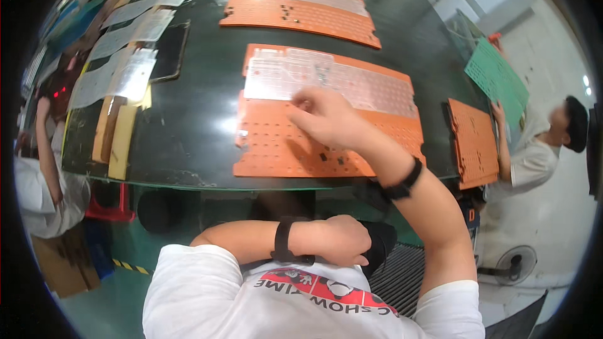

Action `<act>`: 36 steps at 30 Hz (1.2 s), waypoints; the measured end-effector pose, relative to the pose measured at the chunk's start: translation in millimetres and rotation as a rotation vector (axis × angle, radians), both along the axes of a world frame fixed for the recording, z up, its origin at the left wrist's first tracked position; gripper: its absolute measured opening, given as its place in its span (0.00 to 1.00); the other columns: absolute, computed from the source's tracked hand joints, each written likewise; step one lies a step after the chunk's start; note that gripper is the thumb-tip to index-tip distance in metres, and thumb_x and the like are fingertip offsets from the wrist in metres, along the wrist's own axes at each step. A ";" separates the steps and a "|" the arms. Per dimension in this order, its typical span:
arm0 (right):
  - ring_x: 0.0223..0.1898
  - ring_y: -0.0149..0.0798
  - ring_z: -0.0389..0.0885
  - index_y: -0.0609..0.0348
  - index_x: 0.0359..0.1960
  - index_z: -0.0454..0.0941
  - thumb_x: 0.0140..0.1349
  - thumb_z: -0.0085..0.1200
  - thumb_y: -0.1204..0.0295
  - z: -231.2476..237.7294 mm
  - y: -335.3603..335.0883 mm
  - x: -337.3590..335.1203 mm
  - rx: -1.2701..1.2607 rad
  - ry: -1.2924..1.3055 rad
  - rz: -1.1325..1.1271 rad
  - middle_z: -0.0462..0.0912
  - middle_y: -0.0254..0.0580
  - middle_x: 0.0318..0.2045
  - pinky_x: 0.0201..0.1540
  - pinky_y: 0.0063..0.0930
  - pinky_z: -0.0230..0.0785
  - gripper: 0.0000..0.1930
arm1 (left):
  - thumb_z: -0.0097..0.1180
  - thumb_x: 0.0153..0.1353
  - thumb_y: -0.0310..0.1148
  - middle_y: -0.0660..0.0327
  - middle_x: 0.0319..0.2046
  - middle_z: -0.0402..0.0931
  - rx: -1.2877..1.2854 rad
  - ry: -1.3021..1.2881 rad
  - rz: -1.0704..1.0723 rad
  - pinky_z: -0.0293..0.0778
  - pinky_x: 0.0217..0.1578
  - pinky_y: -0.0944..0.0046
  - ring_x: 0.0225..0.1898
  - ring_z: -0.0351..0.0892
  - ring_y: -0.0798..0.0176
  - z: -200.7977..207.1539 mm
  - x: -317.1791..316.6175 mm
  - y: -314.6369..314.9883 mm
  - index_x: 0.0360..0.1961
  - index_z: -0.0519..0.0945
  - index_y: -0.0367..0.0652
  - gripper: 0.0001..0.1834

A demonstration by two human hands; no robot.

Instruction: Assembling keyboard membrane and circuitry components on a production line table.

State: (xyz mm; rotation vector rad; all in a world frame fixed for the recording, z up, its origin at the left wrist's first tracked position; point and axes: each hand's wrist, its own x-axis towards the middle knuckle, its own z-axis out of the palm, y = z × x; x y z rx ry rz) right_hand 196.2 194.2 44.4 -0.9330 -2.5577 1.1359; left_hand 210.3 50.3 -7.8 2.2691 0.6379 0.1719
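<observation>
My right hand [323, 117] hovers over an orange perforated board [270, 127], its thumb and fingers drawn together in a pinch. Whatever is between the fingertips, if anything, is too small to make out. A clear plastic sheet [370, 95] with rows of round marks covers the far half of this board. Small dark pieces [341, 160] lie on the near part, below the hand. My left hand [345, 240] rests against my lower body, fingers curled in, with no object showing.
More orange boards [326, 22] lie farther back on the dark table [201, 44]. Stacked orange boards [472, 144] stand at the right edge, where a person holds a green board [499, 78]. Clear sheets [113, 75] and wooden blocks [119, 141] line the left.
</observation>
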 end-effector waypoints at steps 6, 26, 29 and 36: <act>0.40 0.55 0.80 0.70 0.35 0.79 0.51 0.53 0.58 -13.1 12.0 -115.3 0.348 -0.271 0.017 0.81 0.60 0.37 0.44 0.38 0.72 0.23 | 0.51 0.58 0.46 0.49 0.21 0.77 -0.009 -0.085 0.104 0.71 0.39 0.50 0.30 0.77 0.43 -7.8 -10.8 -8.2 0.26 0.79 0.35 0.21; 0.21 0.28 0.73 0.59 0.30 0.78 0.49 0.51 0.67 266.2 211.9 176.7 0.436 -0.545 -0.614 0.74 0.32 0.20 0.19 0.22 0.67 0.10 | 0.54 0.58 0.39 0.46 0.35 0.76 -0.156 -0.495 -0.073 0.71 0.42 0.52 0.41 0.75 0.43 -4.3 30.4 59.1 0.38 0.76 0.31 0.19; 0.16 0.24 0.68 0.59 0.27 0.75 0.51 0.51 0.68 310.0 188.6 217.6 0.523 -0.534 -0.763 0.71 0.30 0.17 0.14 0.19 0.60 0.08 | 0.56 0.57 0.36 0.46 0.42 0.74 -0.173 -0.727 -0.029 0.70 0.46 0.55 0.46 0.74 0.43 4.2 70.5 77.6 0.43 0.73 0.31 0.19; 0.12 0.22 0.59 0.52 0.20 0.68 0.54 0.49 0.65 362.4 64.9 319.8 0.627 -0.400 -1.034 0.61 0.25 0.13 0.14 0.18 0.53 0.09 | 0.55 0.57 0.37 0.46 0.50 0.73 -0.274 -1.037 0.217 0.72 0.43 0.60 0.49 0.75 0.52 37.4 201.2 116.7 0.53 0.70 0.32 0.25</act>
